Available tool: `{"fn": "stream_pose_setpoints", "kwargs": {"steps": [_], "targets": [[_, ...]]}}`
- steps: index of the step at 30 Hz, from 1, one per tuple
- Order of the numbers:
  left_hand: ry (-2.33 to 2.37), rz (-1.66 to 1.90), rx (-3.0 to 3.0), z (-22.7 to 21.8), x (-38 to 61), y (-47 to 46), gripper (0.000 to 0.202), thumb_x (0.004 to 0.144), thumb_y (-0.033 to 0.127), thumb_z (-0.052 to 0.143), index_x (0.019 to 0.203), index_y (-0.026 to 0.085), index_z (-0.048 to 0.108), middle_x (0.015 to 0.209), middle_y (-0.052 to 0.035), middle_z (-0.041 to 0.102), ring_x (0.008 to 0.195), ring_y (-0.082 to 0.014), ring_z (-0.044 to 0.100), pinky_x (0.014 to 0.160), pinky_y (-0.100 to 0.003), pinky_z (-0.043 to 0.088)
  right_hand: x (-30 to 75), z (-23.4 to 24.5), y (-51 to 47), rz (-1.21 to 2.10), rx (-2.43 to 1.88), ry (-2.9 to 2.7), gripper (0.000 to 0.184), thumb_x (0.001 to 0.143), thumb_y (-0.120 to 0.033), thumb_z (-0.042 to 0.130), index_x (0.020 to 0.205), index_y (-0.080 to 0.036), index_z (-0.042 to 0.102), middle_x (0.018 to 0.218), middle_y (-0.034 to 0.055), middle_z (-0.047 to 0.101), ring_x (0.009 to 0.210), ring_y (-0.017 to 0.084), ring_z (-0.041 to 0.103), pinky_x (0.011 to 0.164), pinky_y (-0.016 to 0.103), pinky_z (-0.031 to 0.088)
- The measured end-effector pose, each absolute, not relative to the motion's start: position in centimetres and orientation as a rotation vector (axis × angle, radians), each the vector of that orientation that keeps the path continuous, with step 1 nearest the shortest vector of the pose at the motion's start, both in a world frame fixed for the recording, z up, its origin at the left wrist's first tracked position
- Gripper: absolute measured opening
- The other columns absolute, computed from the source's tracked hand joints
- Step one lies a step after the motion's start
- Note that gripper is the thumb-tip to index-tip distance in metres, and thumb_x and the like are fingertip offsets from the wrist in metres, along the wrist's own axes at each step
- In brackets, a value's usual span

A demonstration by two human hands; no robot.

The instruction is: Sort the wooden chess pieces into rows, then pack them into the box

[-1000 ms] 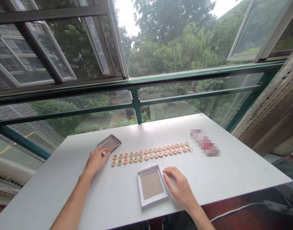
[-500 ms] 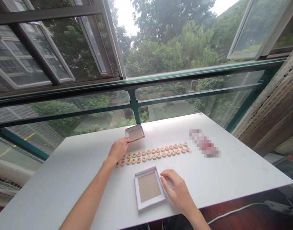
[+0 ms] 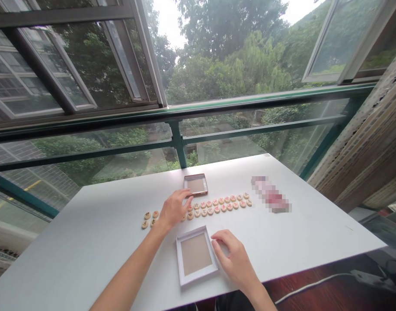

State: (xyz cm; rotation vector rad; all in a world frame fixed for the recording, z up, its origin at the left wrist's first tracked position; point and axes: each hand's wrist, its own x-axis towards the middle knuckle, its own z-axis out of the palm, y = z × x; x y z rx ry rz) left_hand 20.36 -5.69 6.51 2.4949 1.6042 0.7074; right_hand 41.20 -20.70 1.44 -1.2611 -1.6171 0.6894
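Note:
Toward the back of the white table, my left hand is closed on the front-left corner of a shallow cardboard box half with a brown rim. Below that hand run two rows of round Chinese chess pieces with red and black characters; the hand and wrist hide some of them. A second shallow box half, white-walled with a grey-brown bottom, lies near the front edge. Beside its right wall rests my right hand, fingers curved with a gap between thumb and forefinger, holding nothing. Whether its fingertips touch the wall is hard to tell.
A blurred pinkish object lies on the table right of the pieces. Behind the table stand a green railing and open windows. A curtain hangs at the right, and a white cable runs below the table.
My left hand has moved right with the brown-rimmed box half, which now sits straighter. More pieces at the left end show. My right hand has stayed beside the white box half.

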Motion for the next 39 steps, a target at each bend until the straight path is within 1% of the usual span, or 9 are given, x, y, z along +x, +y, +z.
{"fn": "stream_pose_setpoints", "kwargs": {"steps": [6, 11, 14, 23, 26, 29, 31, 35, 39], "targets": [[1.454, 0.980, 2.370, 5.9, 18.2, -16.5, 0.031, 0.095, 0.038, 0.056, 0.124, 0.027, 0.061, 0.136, -0.0072, 0.060, 0.130, -0.0271, 0.054, 0.107, -0.046, 0.047, 41.2, 1.0, -20.6, 0.668, -1.259, -1.609, 0.017, 0.098, -0.027, 0.052, 0.108, -0.024, 0.066, 0.111, 0.0064, 0.067, 0.091, 0.019, 0.068, 0.085, 0.031, 0.055], [1.442, 0.787, 2.356, 2.1, 16.4, -22.4, 0.104, 0.070, 0.051, 0.081, 0.155, 0.028, 0.025, 0.162, -0.0148, 0.023, 0.143, -0.0398, 0.035, 0.107, -0.054, 0.047, 41.2, 0.9, -20.6, 0.694, -1.281, -1.642, 0.020, 0.097, -0.027, 0.054, 0.114, -0.025, 0.064, 0.109, 0.0058, 0.068, 0.088, 0.019, 0.068, 0.083, 0.031, 0.056], [1.505, 0.771, 2.310, 0.7, 16.1, -23.1, 0.119, 0.065, 0.043, 0.085, 0.158, 0.027, 0.012, 0.163, -0.0158, 0.022, 0.144, -0.0420, 0.032, 0.110, -0.059, 0.042, 41.1, 0.6, -20.6, 0.666, -1.315, -1.696, 0.023, 0.095, -0.029, 0.058, 0.117, -0.026, 0.065, 0.105, 0.0058, 0.070, 0.090, 0.021, 0.067, 0.085, 0.035, 0.056], [1.322, 1.088, 2.623, 0.1, 17.6, -22.0, 0.085, 0.079, 0.025, 0.077, 0.152, 0.028, 0.032, 0.155, -0.0125, 0.038, 0.136, -0.0311, 0.048, 0.102, -0.040, 0.055, 41.2, 0.6, -20.7, 0.854, -1.284, -1.529, 0.044, 0.093, -0.035, 0.060, 0.136, -0.025, 0.055, 0.118, 0.0080, 0.069, 0.087, 0.021, 0.069, 0.083, 0.034, 0.058], [1.173, 1.257, 2.808, -0.1, 18.2, -22.4, 0.073, 0.085, 0.025, 0.073, 0.148, 0.035, 0.039, 0.152, -0.0076, 0.043, 0.127, -0.0279, 0.058, 0.094, -0.033, 0.059, 41.4, 1.4, -20.9, 0.935, -1.247, -1.544, 0.034, 0.096, -0.038, 0.055, 0.125, -0.023, 0.064, 0.100, 0.0055, 0.073, 0.085, 0.022, 0.069, 0.079, 0.032, 0.058], [1.091, 1.320, 2.712, 0.4, 18.3, -22.5, 0.089, 0.084, 0.033, 0.075, 0.155, 0.039, 0.020, 0.157, -0.0100, 0.037, 0.130, -0.0315, 0.056, 0.096, -0.042, 0.058, 41.8, 1.7, -21.0, 0.988, -1.192, -1.551, 0.029, 0.098, -0.041, 0.052, 0.109, -0.022, 0.072, 0.096, 0.0055, 0.075, 0.092, 0.025, 0.069, 0.082, 0.033, 0.057], [1.085, 1.296, 2.562, 0.8, 18.2, -22.3, 0.094, 0.085, 0.038, 0.073, 0.157, 0.031, 0.013, 0.154, -0.0170, 0.040, 0.133, -0.0337, 0.051, 0.099, -0.049, 0.055, 42.2, 1.4, -21.1, 0.964, -1.116, -1.506, 0.026, 0.095, -0.041, 0.057, 0.106, -0.024, 0.073, 0.111, 0.0073, 0.073, 0.107, 0.027, 0.067, 0.095, 0.037, 0.053], [0.971, 1.227, 2.498, 1.4, 17.7, -21.4, 0.048, 0.094, 0.016, 0.061, 0.139, 0.025, 0.048, 0.133, -0.0134, 0.063, 0.124, -0.0240, 0.061, 0.098, -0.038, 0.057, 42.7, 0.4, -21.2, 0.872, -1.021, -1.484, 0.022, 0.089, -0.040, 0.066, 0.104, -0.027, 0.075, 0.126, 0.0101, 0.068, 0.120, 0.029, 0.062, 0.105, 0.042, 0.048], [0.842, 1.243, 2.502, 1.6, 17.5, -21.0, 0.040, 0.093, 0.008, 0.058, 0.129, 0.026, 0.060, 0.126, -0.0094, 0.068, 0.124, -0.0238, 0.061, 0.102, -0.040, 0.055, 42.8, 0.1, -21.2, 0.780, -0.992, -1.511, 0.023, 0.088, -0.038, 0.069, 0.108, -0.028, 0.076, 0.129, 0.0106, 0.066, 0.123, 0.029, 0.060, 0.106, 0.044, 0.048]]}}
